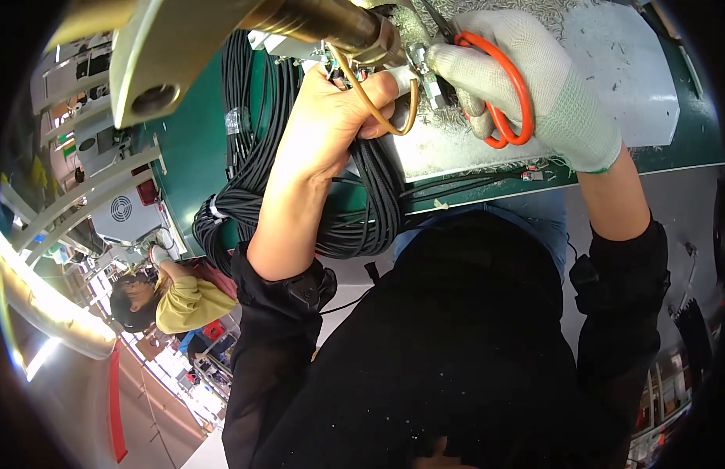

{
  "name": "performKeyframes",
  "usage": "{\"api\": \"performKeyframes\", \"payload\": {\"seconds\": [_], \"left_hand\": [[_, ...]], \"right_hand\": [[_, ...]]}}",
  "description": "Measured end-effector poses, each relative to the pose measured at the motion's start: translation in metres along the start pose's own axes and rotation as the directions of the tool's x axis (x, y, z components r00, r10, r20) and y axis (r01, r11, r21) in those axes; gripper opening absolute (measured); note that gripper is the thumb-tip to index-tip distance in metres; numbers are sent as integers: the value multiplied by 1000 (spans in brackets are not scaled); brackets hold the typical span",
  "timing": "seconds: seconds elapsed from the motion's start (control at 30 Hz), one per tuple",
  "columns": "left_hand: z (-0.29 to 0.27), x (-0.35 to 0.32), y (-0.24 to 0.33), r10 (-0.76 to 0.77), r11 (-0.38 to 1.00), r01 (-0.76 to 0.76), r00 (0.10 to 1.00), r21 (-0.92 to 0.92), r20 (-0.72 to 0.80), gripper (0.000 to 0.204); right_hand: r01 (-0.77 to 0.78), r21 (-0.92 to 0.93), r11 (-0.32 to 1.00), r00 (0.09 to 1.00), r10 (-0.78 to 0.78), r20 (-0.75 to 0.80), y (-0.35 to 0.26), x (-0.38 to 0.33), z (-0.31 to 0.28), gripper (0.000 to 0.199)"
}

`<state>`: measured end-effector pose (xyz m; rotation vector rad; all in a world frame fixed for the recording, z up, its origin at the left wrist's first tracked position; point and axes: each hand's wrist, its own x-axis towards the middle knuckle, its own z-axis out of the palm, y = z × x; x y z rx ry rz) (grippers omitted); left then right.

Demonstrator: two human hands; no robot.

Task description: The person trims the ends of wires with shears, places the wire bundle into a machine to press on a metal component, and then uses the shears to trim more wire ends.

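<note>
My left hand (323, 117), bare with a white cover on a fingertip, is closed around small cable connectors (331, 69) with coloured wires. On my right hand (542, 86) is a white knitted glove. Its fingers go through the red-orange handles of a pair of scissors (522, 94), whose dark blades point up and away. Between both hands is a small metal connector (431, 87), close to the gloved thumb and the left fingertips. A bent copper-coloured tube (376, 113) curves in front of the left fingers and partly hides what they hold.
Bundled black cables (374, 195) lie on the green table (187, 168) beside my left forearm. A white sheet (636, 86) is strewn with thin clippings. One connector end (532, 175) rests at the near edge. Machine metalwork (175, 55) hangs overhead. A person in yellow (187, 305) works at left.
</note>
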<state>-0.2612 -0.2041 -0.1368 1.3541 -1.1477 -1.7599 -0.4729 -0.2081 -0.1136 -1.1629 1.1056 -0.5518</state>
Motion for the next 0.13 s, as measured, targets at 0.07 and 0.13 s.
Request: {"api": "performKeyframes", "payload": {"seconds": [0.07,0.13], "left_hand": [[-1,2,2,-10,999,10,1000,48,15,11],[-5,4,3,-2,996,-4,997,84,73,11]], "right_hand": [[-124,-3,992,992,124,-13,-6,2,1,33],[-201,5,980,980,201,-15,-9,3,1,33]]}}
